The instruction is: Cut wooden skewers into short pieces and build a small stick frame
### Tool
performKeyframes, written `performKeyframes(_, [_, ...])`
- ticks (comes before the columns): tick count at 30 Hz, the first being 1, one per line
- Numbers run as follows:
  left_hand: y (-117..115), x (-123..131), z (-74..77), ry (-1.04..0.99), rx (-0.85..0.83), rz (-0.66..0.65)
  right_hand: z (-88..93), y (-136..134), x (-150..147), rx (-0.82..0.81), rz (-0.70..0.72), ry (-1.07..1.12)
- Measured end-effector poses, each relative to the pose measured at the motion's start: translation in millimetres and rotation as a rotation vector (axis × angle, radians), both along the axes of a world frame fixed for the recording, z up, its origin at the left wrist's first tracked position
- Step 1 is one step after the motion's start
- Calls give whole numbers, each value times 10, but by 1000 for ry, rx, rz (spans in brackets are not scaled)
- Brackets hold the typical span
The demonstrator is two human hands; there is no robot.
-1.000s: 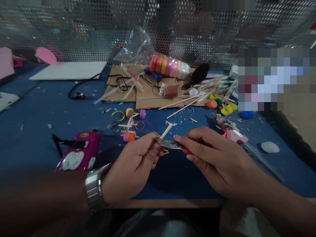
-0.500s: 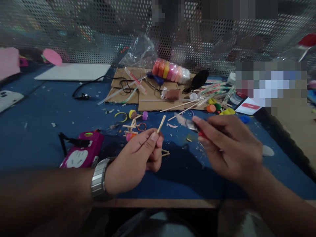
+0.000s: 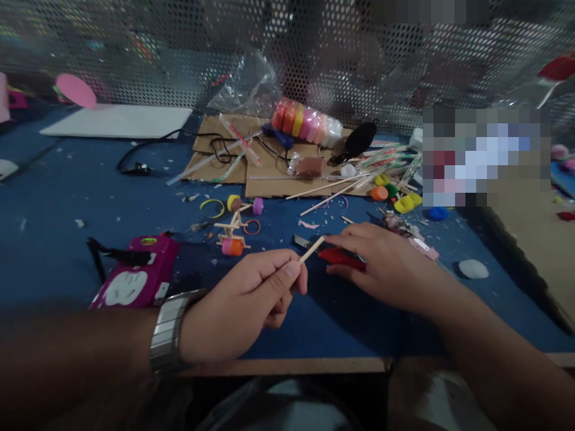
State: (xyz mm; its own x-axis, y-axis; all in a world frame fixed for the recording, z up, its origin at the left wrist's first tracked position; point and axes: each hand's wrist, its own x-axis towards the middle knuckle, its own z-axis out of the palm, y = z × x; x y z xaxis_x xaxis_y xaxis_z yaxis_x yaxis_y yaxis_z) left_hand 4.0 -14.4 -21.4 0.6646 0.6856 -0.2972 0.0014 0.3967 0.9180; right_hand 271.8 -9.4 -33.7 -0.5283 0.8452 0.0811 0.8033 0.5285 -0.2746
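My left hand (image 3: 251, 293) is closed in a pinch round a short thin wooden stick (image 3: 312, 250), which points up and to the right out of the thumb and forefinger. My right hand (image 3: 381, 257) is palm down, its fingers apart around a red-handled utility knife (image 3: 340, 258) low over the blue table. The knife's blade points left, behind the stick. One right fingertip is near or touching the free end of the stick; I cannot tell which. Left of the hands stands a small stick frame (image 3: 231, 227) with a pink-and-orange clay piece (image 3: 232, 246).
A magenta device (image 3: 139, 269) stands at the left. Behind lie cardboard (image 3: 269, 185), a pack of coloured clay (image 3: 305, 123), loose sticks (image 3: 332, 194) and yellow clay pieces (image 3: 406, 202). A white clay piece (image 3: 473, 269) lies at the right. A perforated metal screen (image 3: 179, 48) closes off the back.
My right hand has lowered the knife toward the table and its fingers have loosened round it. The stick in my left hand has tilted further right. The view has shifted slightly.
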Motion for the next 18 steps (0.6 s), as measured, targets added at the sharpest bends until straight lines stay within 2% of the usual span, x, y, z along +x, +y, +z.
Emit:
performKeyframes(4, [0,-21,-2,165,91,-94,141,-46,-21,-82,-18,289])
performKeyframes(7, [4,-21,17,291,205,-189,260,-106,-92,-273,111,505])
performKeyframes(11, [27,2,57,307,401,-289,311,-173,-209,-464,276,409])
performKeyframes(18, [59,-6,28,306,598,-308,300,-208,-261,-559,269,392])
